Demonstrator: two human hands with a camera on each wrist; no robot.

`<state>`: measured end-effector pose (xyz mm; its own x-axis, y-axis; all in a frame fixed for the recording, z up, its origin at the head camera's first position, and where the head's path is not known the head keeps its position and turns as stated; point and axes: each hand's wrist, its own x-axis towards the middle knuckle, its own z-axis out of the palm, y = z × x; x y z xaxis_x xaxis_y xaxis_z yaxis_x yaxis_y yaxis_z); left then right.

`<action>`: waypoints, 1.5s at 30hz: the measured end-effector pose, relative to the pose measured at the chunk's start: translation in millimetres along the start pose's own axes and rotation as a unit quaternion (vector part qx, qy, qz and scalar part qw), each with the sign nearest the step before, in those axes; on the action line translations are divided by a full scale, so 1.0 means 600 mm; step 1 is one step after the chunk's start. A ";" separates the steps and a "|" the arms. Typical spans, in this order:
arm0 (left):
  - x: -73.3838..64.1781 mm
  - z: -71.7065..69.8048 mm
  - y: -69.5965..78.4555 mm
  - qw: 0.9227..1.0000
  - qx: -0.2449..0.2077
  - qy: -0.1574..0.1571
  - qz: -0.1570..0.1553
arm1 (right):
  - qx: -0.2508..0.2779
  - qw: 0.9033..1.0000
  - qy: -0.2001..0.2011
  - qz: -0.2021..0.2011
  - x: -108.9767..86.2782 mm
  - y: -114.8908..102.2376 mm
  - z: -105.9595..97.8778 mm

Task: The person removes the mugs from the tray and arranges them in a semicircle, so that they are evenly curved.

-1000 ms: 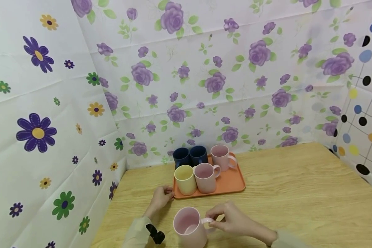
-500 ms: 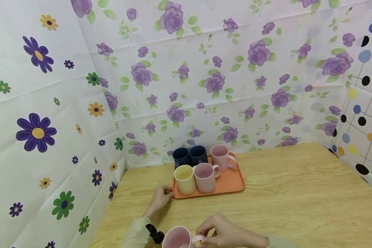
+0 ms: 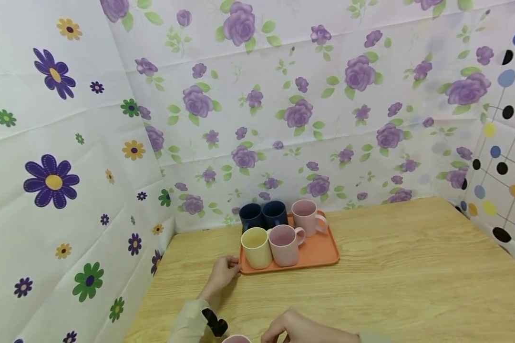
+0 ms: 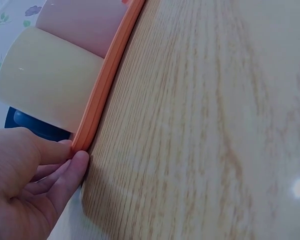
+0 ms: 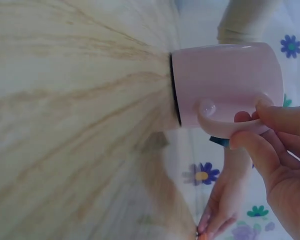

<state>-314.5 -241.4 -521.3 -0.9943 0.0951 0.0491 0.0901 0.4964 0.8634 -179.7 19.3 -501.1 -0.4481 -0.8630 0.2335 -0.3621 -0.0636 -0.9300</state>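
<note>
My left hand point(image 3: 223, 275) pinches the front left corner of an orange tray point(image 3: 317, 255). The left wrist view shows the thumb and fingers point(image 4: 72, 167) meeting on its rim. Several mugs stand upright on the tray: two dark blue ones at the back, a pink mug point(image 3: 305, 218) back right, a yellow mug point(image 3: 257, 250) and another pink mug point(image 3: 284, 247) in front. By its handle, my right hand point(image 5: 285, 150) grips a separate pink mug point(image 5: 230, 80). Only the rim of that mug shows at the bottom of the head view. Whether its base touches the table cannot be told.
The wooden table point(image 3: 390, 267) extends right of the tray. A flowered sheet point(image 3: 283, 119) hangs behind the table, with other patterned sheets at the left and right. A black device point(image 3: 214, 323) is strapped to the left wrist.
My right hand has moved the pink mug towards the person and slightly left, mostly out of the head view's bottom edge. The left hand and tray have stayed in place.
</note>
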 end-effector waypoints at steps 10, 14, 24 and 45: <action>0.000 0.003 0.000 1.000 0.008 -0.002 0.006 | 0.007 1.000 -0.020 -0.002 0.009 0.002 0.011; -0.001 0.002 -0.002 1.000 0.009 -0.002 0.002 | 0.033 0.998 -0.043 0.026 0.009 0.000 0.006; 0.001 -0.002 -0.007 1.000 0.014 -0.009 -0.005 | 0.018 1.000 -0.013 0.022 0.005 0.003 -0.036; -0.005 -0.003 0.002 1.000 0.011 -0.009 -0.011 | -0.055 0.989 0.132 0.039 -0.015 0.019 -0.146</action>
<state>-311.5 -242.4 -519.7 -0.9948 0.0999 0.0206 0.0696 0.5171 0.8531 -251.7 70.2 -488.9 -0.6708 -0.7008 0.2426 -0.3987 0.0649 -0.9148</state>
